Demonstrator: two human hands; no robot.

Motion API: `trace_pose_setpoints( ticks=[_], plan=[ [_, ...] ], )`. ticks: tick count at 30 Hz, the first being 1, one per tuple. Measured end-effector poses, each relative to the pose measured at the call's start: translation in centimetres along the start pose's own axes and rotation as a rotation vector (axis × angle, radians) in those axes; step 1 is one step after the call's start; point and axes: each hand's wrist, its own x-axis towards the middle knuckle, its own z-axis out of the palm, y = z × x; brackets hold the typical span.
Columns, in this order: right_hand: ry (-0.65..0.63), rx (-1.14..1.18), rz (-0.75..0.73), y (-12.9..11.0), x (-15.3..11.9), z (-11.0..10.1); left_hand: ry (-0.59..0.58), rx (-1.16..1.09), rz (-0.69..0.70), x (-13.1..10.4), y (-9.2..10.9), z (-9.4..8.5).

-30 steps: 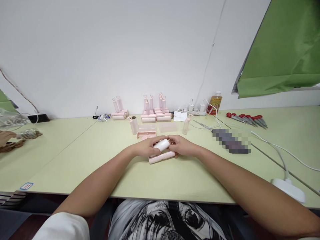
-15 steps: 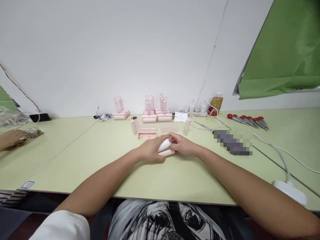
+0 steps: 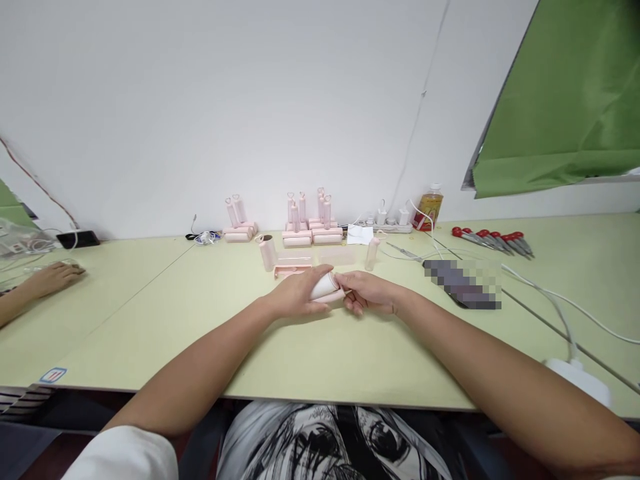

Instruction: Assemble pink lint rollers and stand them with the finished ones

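Observation:
My left hand [image 3: 295,293] wraps round a white and pale pink rounded case [image 3: 325,287] just above the table. The fingers of my right hand [image 3: 371,291] are closed at the right end of that case, its lower fingers curled; their tips are partly hidden. Just behind my left hand lies an open pink tray [image 3: 287,271], part of it covered by the hand. A pink cup-like cylinder [image 3: 269,255] stands behind it on the left. A smaller clear pink tube [image 3: 372,255] with a loop stands behind my right hand.
Pink cases [image 3: 327,237] with upright tubes line the wall. A blurred-out dark device [image 3: 463,283], red-capped tools [image 3: 493,240], a drink bottle [image 3: 430,205], and white cables lie to the right. At far left, another person's hand [image 3: 57,277] rests on the table.
The case in my hands has turned and its halves sit closer together. My right fingers have shifted to its end and curled lower. The other person's hand has moved.

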Motion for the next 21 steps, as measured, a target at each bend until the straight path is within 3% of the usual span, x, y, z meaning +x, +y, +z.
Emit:
trace_pose_setpoints(
  ticks=[5, 12, 21],
  plan=[
    [0.028, 0.017, -0.01, 0.2, 0.3, 0.3, -0.027, -0.063, 0.052, 0.0, -0.1, -0.1],
    [0.06, -0.138, -0.241, 0.4, 0.1, 1.2, -0.084, -0.1, 0.111, -0.1, 0.5, -0.8],
    [0.026, -0.159, -0.27, 0.4, -0.1, 1.2, -0.134, -0.028, 0.091, -0.2, 1.0, -1.3]
  ],
)
